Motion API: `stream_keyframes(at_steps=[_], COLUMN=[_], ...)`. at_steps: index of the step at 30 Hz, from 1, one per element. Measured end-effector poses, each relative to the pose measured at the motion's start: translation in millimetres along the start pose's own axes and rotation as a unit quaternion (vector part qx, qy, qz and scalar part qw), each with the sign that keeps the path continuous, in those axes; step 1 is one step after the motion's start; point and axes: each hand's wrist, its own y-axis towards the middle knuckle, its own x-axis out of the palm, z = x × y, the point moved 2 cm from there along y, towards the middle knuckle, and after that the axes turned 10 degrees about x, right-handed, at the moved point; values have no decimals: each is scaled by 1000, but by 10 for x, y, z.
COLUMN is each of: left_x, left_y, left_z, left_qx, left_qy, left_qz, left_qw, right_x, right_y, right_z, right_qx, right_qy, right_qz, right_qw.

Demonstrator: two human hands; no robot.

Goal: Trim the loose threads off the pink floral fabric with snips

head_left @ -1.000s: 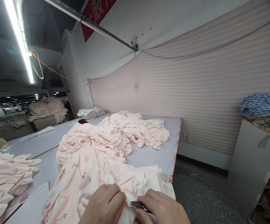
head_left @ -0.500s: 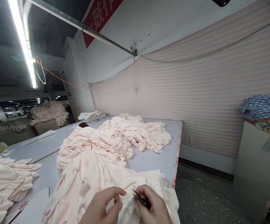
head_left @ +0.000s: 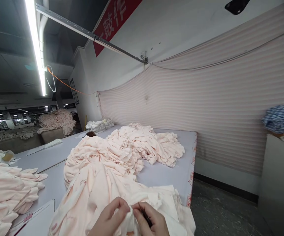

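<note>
Low in the head view, my left hand (head_left: 112, 216) is closed, its thumb and fingertips pinching the edge of a pale cloth (head_left: 130, 220). Close beside it on the right, my right hand (head_left: 153, 219) is closed around small dark thread snips (head_left: 145, 214), their pointed tip angled up and to the left. The right fingertips also meet the gathered cloth. Around both hands spreads pale pink printed fabric (head_left: 95, 186), running back into a crumpled heap (head_left: 142, 141). White layered fabric (head_left: 166, 198) lies just right of my right hand.
The lilac-grey table (head_left: 166, 177) has its edge at right, with dark floor (head_left: 210, 203) beyond. Another pink pile (head_left: 9, 190) and a paper sheet (head_left: 37, 219) are at left. A cabinet (head_left: 276, 177) with blue checked cloth (head_left: 283, 118) stands at right.
My hands have come closer together, and my left fingers have closed on the cloth edge. The snips have turned steeper in my right hand. The camera view has shifted slightly.
</note>
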Motion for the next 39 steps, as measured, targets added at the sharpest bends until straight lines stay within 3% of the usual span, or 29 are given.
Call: stream_keyframes(at_steps=[3,5,12,16,19,27,31,34,37,38,39], left_x=[34,72,76,74,104,159,244,16,-579,-774,-921], left_y=[-33,-28,5,-9,1,37,51,43,18,22,43], left_z=[59,89,85,66,84,99,64,244,580,667,735], left_qx=[33,45,18,-2,-1,0,14,58,116,112,104], left_qy=[184,243,156,102,116,176,193,169,40,-42,-89], left_qz=[-7,-24,32,35,23,-22,-14,91,291,322,313], left_qw=[982,969,987,994,993,984,981,980,949,939,940], right_x=[13,23,-120,-273,-289,-263,-252,-348,-542,-600,-644], right_y=[14,16,10,-18,-14,38,38,49,62,65,68], right_z=[-41,-88,-241,-260,-245,-221,-139,-58,107,178,246], right_qx=[12,14,22,15,39,100,184,186,181,191,204], right_qy=[-8,-15,37,-71,-99,-11,106,170,168,164,164], right_qz=[-2,-1,-31,-92,-105,-139,-140,-82,-20,-3,11], right_qw=[1000,1000,999,993,989,985,967,964,969,968,965])
